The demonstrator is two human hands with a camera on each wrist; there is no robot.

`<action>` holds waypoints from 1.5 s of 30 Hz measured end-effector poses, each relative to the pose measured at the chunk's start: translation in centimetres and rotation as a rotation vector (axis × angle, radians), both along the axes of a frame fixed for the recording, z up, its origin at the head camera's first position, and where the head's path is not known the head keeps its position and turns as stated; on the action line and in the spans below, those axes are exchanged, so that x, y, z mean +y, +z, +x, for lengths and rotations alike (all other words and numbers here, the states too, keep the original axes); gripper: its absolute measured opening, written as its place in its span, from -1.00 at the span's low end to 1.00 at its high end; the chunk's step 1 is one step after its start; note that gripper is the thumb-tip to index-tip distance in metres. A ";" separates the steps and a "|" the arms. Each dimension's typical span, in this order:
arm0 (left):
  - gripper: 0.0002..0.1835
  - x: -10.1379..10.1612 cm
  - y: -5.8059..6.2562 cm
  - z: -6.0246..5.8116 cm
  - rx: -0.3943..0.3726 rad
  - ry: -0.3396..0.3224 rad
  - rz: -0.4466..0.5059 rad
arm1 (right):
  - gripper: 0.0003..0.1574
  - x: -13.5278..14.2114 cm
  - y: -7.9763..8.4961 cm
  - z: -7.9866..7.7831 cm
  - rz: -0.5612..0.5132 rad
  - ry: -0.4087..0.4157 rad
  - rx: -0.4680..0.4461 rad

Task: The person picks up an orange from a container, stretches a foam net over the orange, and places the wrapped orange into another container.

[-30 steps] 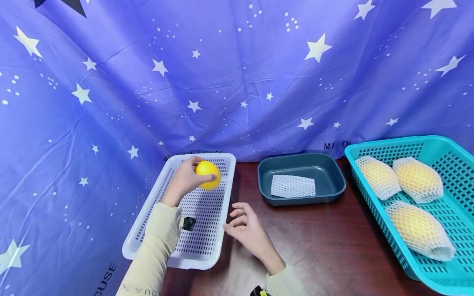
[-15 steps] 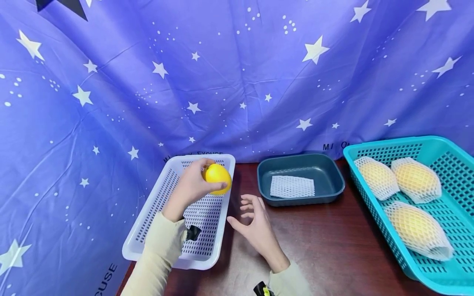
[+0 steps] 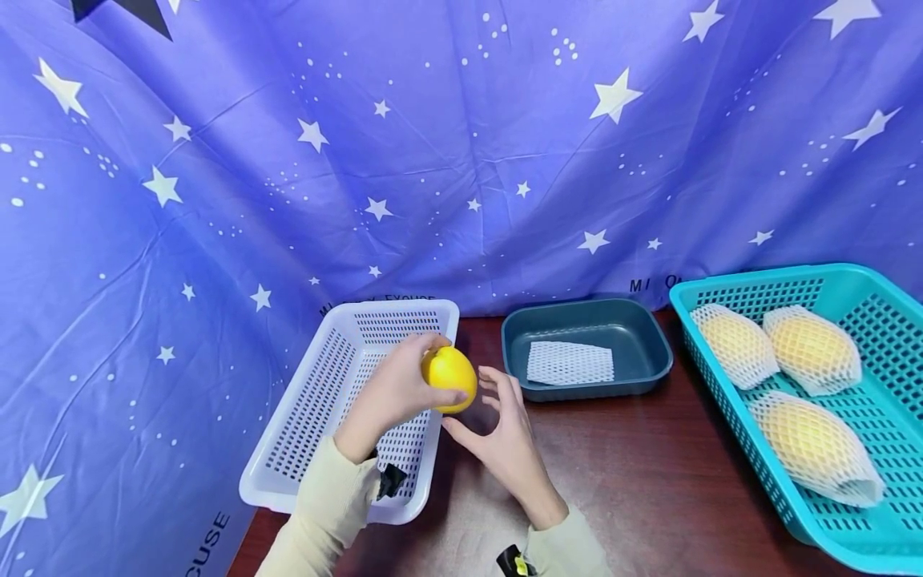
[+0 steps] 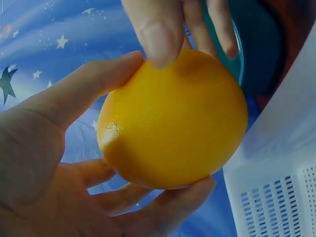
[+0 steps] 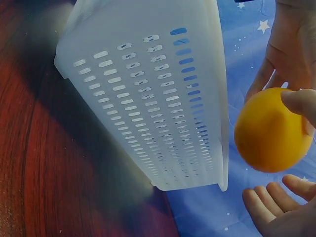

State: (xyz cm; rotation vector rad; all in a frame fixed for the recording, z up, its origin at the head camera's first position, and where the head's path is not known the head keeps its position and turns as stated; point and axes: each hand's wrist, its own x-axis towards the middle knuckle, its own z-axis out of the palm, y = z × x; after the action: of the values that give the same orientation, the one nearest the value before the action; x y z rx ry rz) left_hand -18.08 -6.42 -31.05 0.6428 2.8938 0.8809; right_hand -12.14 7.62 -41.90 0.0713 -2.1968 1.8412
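In the head view, my left hand (image 3: 392, 391) holds a smooth yellow orange (image 3: 454, 378), thumb on the near side and fingers round the far side. The orange hangs over the right rim of a white slotted basket (image 3: 317, 401). Just right of it my right hand (image 3: 508, 437) is held with thumb and fingers spread and bent loosely, holding nothing. In the left wrist view, the right thumb overlaps the top of the orange (image 4: 177, 123). From the right wrist view, the right fingers (image 5: 269, 202) show a small gap below the orange (image 5: 271, 131).
A dark blue-green tray (image 3: 638, 349) stands behind the right hand, with a white foam net sleeve (image 3: 570, 363) lying flat in it. At the right, a teal basket (image 3: 836, 290) holds 3 yellow fruits (image 3: 815, 447) in foam nets. A starry blue curtain (image 3: 476, 144) hangs behind.
My left hand has carried the orange rightward and nearer, from above the white basket to its right rim. The right hand has shifted slightly right, and its fingers have spread wider.
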 end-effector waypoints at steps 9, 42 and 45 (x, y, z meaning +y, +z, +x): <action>-0.31 0.8 -0.4 1.0 -0.008 0.003 -0.042 | -0.13 0.3 0.2 -0.3 -0.053 0.024 0.042; -0.28 1.2 -3.1 2.7 -0.118 -0.010 0.425 | -0.11 2.4 0.0 -0.5 -0.052 -0.003 0.169; -0.31 1.3 -3.3 2.9 -0.091 0.000 0.458 | -0.11 2.8 0.0 -0.5 -0.031 0.034 0.170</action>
State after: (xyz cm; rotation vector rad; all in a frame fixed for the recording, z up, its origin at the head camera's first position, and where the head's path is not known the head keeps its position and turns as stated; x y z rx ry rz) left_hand -15.20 -5.08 -34.33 0.6052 2.6212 1.5475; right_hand -12.66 10.38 -41.91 0.2506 -2.0632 1.8147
